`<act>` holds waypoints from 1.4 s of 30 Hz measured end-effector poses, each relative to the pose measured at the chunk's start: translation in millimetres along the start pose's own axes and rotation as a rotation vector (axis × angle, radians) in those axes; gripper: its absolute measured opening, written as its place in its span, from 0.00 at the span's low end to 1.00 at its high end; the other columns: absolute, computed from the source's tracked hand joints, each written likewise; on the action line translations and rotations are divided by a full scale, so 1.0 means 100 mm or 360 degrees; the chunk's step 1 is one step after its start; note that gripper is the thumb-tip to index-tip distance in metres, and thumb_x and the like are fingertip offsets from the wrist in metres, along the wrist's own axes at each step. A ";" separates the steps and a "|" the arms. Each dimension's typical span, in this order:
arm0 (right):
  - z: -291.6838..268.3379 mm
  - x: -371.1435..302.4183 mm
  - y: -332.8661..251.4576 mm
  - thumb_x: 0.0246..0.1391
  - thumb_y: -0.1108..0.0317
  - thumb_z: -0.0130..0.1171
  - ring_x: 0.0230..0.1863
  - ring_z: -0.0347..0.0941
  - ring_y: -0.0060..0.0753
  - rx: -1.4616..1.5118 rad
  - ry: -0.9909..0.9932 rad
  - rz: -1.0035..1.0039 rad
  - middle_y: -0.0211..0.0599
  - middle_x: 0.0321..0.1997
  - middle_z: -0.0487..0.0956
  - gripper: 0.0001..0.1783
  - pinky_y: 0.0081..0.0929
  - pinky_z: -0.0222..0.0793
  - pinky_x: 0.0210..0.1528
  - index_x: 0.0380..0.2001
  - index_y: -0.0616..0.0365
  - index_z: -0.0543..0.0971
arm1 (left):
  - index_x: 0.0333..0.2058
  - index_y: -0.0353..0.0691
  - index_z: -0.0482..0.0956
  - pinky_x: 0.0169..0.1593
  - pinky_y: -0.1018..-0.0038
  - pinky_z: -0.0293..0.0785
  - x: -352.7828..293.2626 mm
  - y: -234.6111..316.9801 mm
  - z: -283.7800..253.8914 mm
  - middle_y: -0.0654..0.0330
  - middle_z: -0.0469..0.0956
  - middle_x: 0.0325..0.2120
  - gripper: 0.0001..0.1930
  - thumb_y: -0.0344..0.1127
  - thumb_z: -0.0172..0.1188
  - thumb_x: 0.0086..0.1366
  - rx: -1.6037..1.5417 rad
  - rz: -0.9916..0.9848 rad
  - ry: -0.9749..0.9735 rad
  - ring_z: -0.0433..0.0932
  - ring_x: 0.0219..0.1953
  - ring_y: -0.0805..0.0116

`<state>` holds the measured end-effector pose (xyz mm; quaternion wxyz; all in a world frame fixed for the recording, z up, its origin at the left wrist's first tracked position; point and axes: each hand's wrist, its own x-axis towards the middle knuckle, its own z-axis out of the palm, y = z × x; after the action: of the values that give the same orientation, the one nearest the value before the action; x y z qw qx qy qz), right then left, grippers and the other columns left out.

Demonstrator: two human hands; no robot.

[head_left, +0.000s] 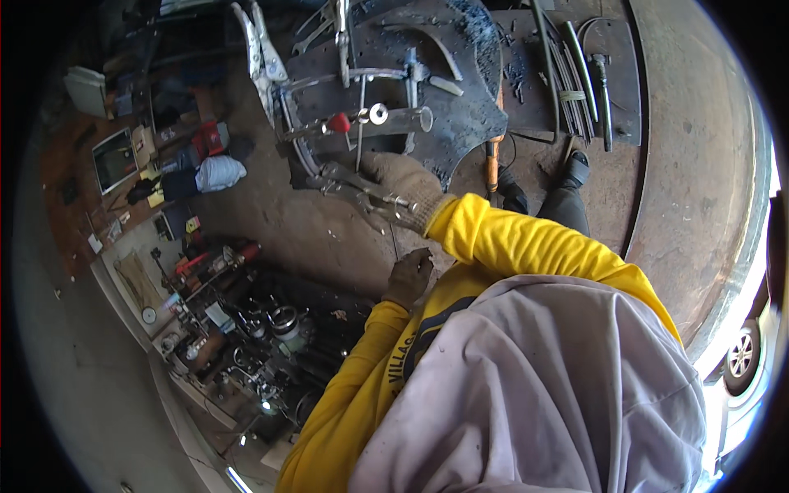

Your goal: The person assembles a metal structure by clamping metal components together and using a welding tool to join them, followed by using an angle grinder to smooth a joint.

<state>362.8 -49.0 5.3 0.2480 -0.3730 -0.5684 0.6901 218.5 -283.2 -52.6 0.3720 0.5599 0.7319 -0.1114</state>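
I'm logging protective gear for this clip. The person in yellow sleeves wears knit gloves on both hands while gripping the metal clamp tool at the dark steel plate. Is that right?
Not quite. Only the right hand, gripping the metal clamp tool at the dark steel plate, wears a knit glove. The left hand is bare and pinches a thin rod. The head view shows it; the yellow sleeves are correct.

A dark steel worktable (468, 107) serves as landmark. On its far right lie bent rods (567, 78) and a hammer (602, 90). To its left, on the dirt floor, sits a white cloth bundle (219, 172) beside a red container (209, 138). Well below-left of it stands a heap of engine parts (263, 345). Far right, a car wheel (742, 355).
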 end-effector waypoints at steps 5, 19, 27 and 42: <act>0.03 0.03 0.06 0.58 0.55 0.61 0.48 0.78 0.60 0.0115 0.0061 -0.0056 0.56 0.44 0.82 0.20 0.46 0.73 0.50 0.48 0.56 0.80 | 0.47 0.42 0.78 0.51 0.55 0.76 -0.03 -0.13 0.08 0.45 0.83 0.41 0.14 0.41 0.56 0.68 -0.0159 -0.0011 0.0051 0.81 0.44 0.43; 0.23 0.14 0.35 0.62 0.54 0.61 0.48 0.80 0.51 0.0791 0.0045 -0.0379 0.48 0.45 0.84 0.21 0.38 0.75 0.49 0.52 0.55 0.80 | 0.47 0.38 0.81 0.52 0.60 0.77 -0.10 -0.23 0.10 0.45 0.83 0.41 0.15 0.40 0.57 0.66 -0.0312 -0.0051 0.0144 0.82 0.45 0.46; 0.03 0.06 0.30 0.68 0.73 0.52 0.53 0.79 0.34 0.0106 -0.0036 -0.0465 0.46 0.56 0.79 0.19 0.24 0.80 0.51 0.60 0.64 0.71 | 0.44 0.38 0.81 0.50 0.59 0.77 -0.04 -0.38 0.25 0.45 0.83 0.39 0.14 0.39 0.57 0.66 -0.0465 -0.0060 0.0123 0.82 0.44 0.46; 0.03 -0.14 -0.15 0.67 0.74 0.50 0.36 0.79 0.30 -0.0330 0.0072 -0.0291 0.42 0.46 0.82 0.18 0.24 0.78 0.35 0.58 0.59 0.74 | 0.45 0.37 0.81 0.53 0.58 0.77 -0.16 -0.80 0.53 0.45 0.83 0.43 0.14 0.39 0.56 0.67 -0.0423 -0.0064 0.0132 0.81 0.47 0.44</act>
<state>367.7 -57.9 23.8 0.2827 -0.3588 -0.6626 0.5936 170.6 -353.4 -99.6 0.4100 0.4949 0.7662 0.0025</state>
